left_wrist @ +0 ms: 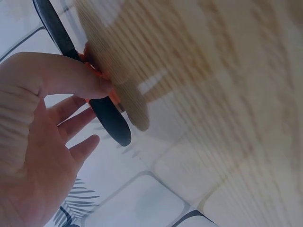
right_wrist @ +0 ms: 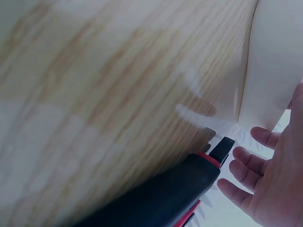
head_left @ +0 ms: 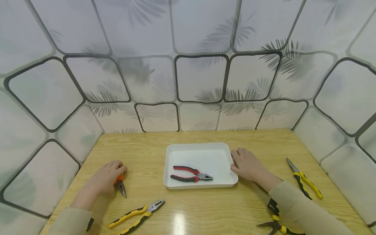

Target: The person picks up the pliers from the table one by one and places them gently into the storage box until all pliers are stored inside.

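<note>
My left hand [head_left: 105, 178] pinches long-nose pliers with orange and black handles [left_wrist: 111, 120], and their jaws lean down toward the table at the left. My right hand [head_left: 249, 166] is at the right rim of a white tray [head_left: 217, 160], its thumb overlapping the rim. In the right wrist view its fingers are loosely extended, beside the end of a tool with a black and red handle [right_wrist: 175, 184] on the table. Combination pliers with red and black handles [head_left: 186, 179] lie in the tray.
Yellow and black pliers [head_left: 129, 217] lie at the front left. At the right are yellow-handled long-nose pliers [head_left: 299, 179]; another yellow and black tool [head_left: 276, 225] lies by the right sleeve. A patterned wall [head_left: 199, 78] encloses the wooden table [head_left: 141, 140] at the back and sides.
</note>
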`<state>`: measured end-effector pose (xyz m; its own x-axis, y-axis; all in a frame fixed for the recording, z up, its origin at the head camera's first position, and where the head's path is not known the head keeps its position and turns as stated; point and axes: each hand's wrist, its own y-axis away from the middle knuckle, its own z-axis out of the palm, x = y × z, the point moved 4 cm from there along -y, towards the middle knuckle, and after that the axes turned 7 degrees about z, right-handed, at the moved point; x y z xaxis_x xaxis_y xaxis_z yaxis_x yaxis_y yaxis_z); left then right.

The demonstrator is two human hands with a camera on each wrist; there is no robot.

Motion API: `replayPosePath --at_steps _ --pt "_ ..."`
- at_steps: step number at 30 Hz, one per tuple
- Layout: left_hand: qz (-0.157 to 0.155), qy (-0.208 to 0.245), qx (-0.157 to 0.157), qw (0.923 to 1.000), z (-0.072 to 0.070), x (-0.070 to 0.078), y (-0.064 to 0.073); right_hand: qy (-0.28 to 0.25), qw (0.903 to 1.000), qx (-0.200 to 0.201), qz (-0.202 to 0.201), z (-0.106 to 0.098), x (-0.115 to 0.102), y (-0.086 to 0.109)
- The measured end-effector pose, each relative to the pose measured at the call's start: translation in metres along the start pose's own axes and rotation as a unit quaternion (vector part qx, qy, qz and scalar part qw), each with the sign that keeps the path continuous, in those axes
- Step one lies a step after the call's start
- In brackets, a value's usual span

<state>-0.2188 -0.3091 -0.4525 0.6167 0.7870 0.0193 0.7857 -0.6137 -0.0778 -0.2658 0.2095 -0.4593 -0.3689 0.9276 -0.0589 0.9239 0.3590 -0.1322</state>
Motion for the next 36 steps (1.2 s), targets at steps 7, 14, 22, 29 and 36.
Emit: replayPosePath --at_steps 7,14,22,29,36 --pt "0.005 -0.014 -0.002 0.9999 0.0033 -0.0017 -0.0013 -0.001 1.0 -0.001 0.001 0.0008 0.0006 0.0004" --pt "0.009 -0.028 -0.008 0.9995 0.0051 -0.0018 -0.0029 0.001 1.0 -0.001 0.006 -0.0007 0.0 0.001" --pt "0.007 -0.032 -0.005 0.9995 0.0026 -0.0029 -0.0022 0.001 0.9999 -0.003 0.01 -0.0021 -0.0019 0.0014" --pt "0.007 -0.043 -0.014 0.999 0.0016 -0.004 -0.0022 0.002 1.0 -0.004 0.008 -0.0013 -0.0008 0.0006" --pt "0.005 -0.041 -0.025 0.9988 0.0015 -0.0085 -0.0022 0.007 1.0 -0.002 0.002 0.0015 0.0008 0.0"
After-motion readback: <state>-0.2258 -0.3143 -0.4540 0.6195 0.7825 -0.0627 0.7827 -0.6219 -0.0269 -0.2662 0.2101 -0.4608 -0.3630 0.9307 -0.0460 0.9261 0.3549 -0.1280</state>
